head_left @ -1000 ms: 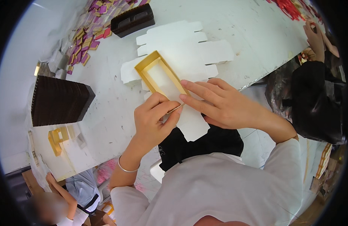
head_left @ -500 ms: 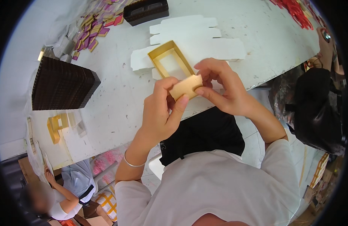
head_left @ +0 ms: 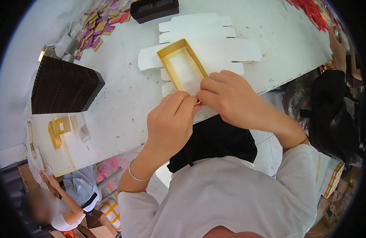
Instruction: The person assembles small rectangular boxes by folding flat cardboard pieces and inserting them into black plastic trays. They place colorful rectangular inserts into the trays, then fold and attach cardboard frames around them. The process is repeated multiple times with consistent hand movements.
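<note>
A gold cardboard box with a rectangular opening in its base lies slanted over white flattened card boxes. At its near end my left hand is closed, thumb and fingers pinched on the edge. Facing it, my right hand is closed on the same end, knuckles up and fingertips curled under. Between the fingertips a sliver of pale card edge shows; the rest of that end is hidden by my hands.
On the left stands a tall stack of dark brown plastic trays, with a gold card piece nearer. Purple-and-gold small pieces and another dark tray stack lie at the back. Red strips lie far right. Other people sit at both sides.
Both hands have turned knuckles up and the fingers have closed together over the gold box's near end. The gold panel that showed between them is now hidden.
</note>
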`<state>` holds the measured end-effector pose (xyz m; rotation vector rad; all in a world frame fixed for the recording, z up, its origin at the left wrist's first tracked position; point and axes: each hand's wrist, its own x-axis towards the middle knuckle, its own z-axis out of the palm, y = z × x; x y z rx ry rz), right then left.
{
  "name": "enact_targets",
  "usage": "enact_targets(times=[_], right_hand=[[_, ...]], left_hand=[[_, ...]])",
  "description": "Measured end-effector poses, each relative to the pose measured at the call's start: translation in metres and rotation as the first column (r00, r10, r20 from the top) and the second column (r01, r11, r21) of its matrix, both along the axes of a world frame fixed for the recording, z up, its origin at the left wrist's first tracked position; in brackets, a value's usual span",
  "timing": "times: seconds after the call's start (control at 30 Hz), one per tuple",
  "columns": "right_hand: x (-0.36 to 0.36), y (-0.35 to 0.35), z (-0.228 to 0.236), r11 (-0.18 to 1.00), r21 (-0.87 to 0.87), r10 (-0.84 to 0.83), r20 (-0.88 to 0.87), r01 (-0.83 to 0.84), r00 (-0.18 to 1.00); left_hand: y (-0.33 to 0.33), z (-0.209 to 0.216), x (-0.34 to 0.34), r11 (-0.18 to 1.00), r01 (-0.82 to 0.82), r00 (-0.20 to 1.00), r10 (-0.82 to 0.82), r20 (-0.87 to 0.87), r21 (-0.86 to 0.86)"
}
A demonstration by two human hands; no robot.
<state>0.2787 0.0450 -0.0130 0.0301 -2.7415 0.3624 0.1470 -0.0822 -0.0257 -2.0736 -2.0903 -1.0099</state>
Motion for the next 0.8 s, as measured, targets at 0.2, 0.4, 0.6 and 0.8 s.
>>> enact_targets(times=[0.2, 0.4, 0.6, 0.8], right_hand=[[-0.013, 0.016, 0.022, 0.98, -0.2, 0.094, 0.381, -0.017, 0.92], [-0.005, 0.015, 0.018, 0.968, -0.252, 0.057, 0.261, 0.011, 0.964], [0.034, 0.067, 0.025, 0.945, -0.065, -0.326, -0.213, 0.319, 0.921], [0.026, 0.168, 0.016, 0.801, 0.017, -0.589, -0.158, 0.599, 0.793]], left_hand=[[0.0, 0.02, -0.004, 0.944, 0.031, 0.998, -0.013, 0.058, -0.328], [0.003, 0.027, -0.006, 0.936, 0.085, 0.987, -0.031, 0.16, -0.343], [0.0, 0.043, -0.034, 1.0, -0.014, 0.991, 0.012, 0.132, 0.015], [0.031, 0.027, -0.028, 0.944, 0.171, 0.945, -0.238, -0.223, -0.282]])
